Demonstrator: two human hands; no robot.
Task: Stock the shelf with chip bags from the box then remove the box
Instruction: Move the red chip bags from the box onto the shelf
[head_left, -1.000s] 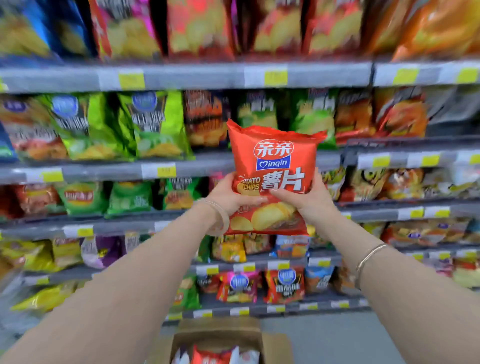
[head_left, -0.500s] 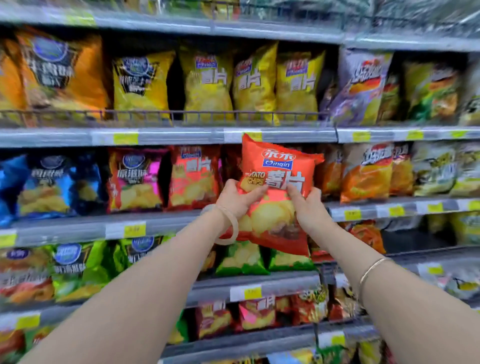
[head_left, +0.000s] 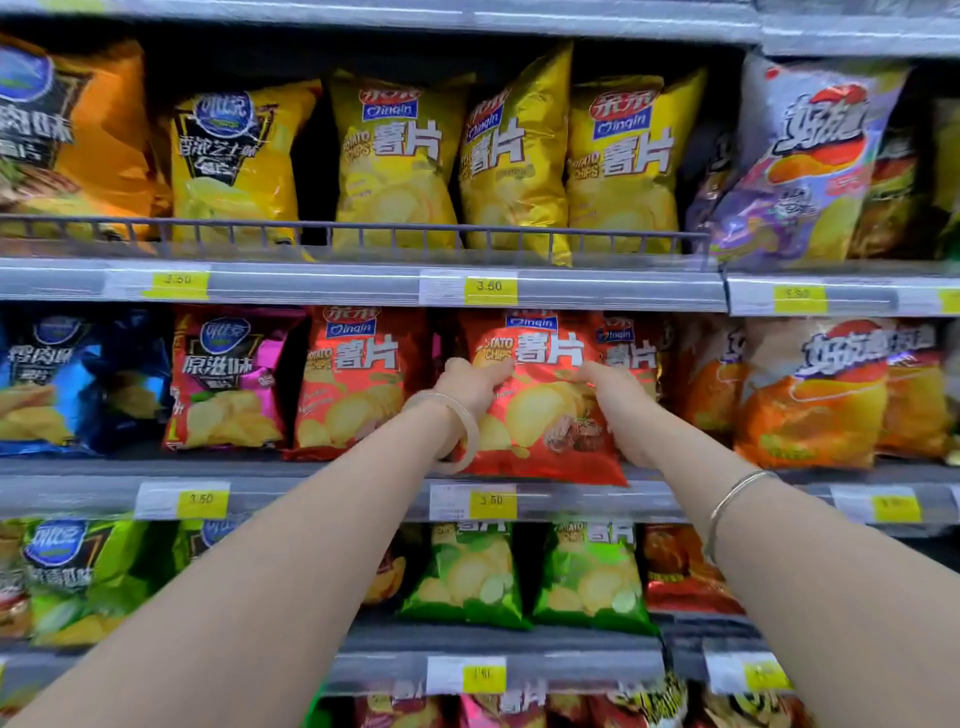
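A red chip bag (head_left: 540, 410) stands upright on the middle shelf (head_left: 332, 496), its bottom edge at the shelf's front lip. My left hand (head_left: 470, 384) grips its left side and my right hand (head_left: 615, 389) grips its right side. More red bags of the same kind stand beside it, one on the left (head_left: 358, 379) and one partly hidden behind on the right (head_left: 631, 353). The box is out of view.
Yellow chip bags (head_left: 514, 156) fill the shelf above, behind a low wire rail (head_left: 363, 231). Green bags (head_left: 467, 577) stand on the shelf below. Pink, blue and orange bags flank the red ones. Yellow price tags line each shelf edge.
Both hands have pushed the red bag forward and up from mid-air onto the middle shelf among the other red bags. The view has risen, and the box has dropped out of sight.
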